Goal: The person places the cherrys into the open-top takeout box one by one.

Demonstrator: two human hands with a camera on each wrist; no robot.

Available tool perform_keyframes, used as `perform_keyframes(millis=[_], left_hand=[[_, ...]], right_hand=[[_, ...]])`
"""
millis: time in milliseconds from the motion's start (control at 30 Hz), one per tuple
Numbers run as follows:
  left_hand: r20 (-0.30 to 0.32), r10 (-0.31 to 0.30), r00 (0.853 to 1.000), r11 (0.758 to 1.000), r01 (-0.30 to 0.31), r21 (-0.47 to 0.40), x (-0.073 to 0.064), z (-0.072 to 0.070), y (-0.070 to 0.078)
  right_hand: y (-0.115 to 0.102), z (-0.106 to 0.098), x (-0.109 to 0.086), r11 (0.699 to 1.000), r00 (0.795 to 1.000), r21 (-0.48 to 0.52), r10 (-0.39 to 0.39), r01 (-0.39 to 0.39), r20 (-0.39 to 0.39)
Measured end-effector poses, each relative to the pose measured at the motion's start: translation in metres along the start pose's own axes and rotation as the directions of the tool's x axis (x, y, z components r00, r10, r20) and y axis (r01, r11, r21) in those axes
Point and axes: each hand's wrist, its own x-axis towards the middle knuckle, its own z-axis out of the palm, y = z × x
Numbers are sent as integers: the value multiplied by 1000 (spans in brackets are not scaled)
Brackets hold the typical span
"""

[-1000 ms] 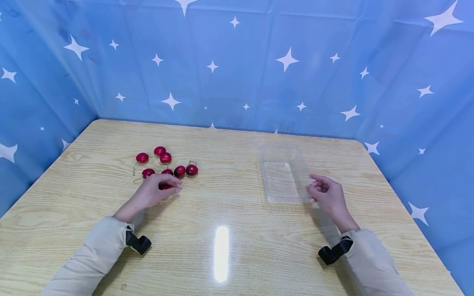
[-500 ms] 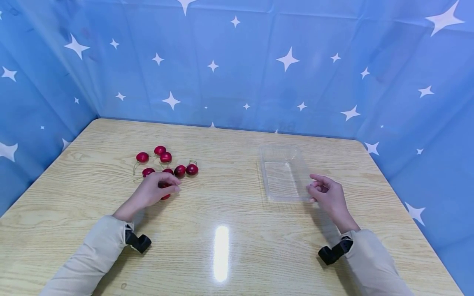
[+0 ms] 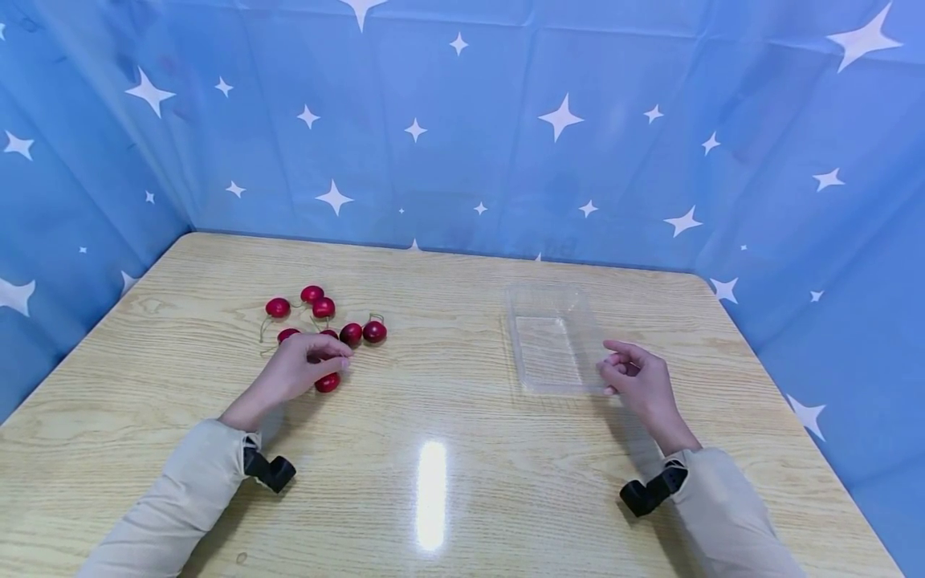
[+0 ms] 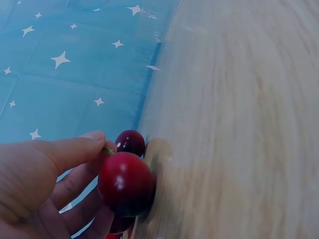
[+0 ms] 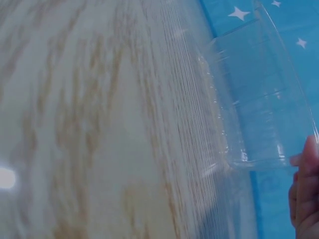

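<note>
In the head view my left hand is over the near side of a group of dark red cherries, with one cherry below its thumb. The left wrist view shows thumb and forefinger pinching the green stem of this red cherry, which is close to the table surface. Other cherries lie behind it. My right hand pinches the near right rim of a clear plastic container, its fingers bent. The right wrist view has the container's see-through wall beside the thumb.
Several more cherries with thin stems, one a red cherry, lie loose beyond the left hand. The wooden table ends at a blue curtain with white stars. A black wrist camera sits on each cuff.
The cherry at my left hand has come out from under the fingers toward the table's near side. The left hand has barely shifted. My right hand and the container have stayed in place.
</note>
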Motion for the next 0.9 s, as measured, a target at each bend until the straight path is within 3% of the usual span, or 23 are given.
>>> perform_keyframes(millis=[167,433,900], left_hand=[[-2,-19,1000,1000,19,-22,0,-2,3],[-6,-11,1000,994,11,-110,0,-2,7],[-2,-73,997,991,73,-108,8,-1,18]], right_hand=[[11,-1,5,1000,1000,26,8,-8,-8],[-6,0,-2,1000,1000,-14,8,-8,7],[0,1,-1,1000,1000,2,-8,8,-11]])
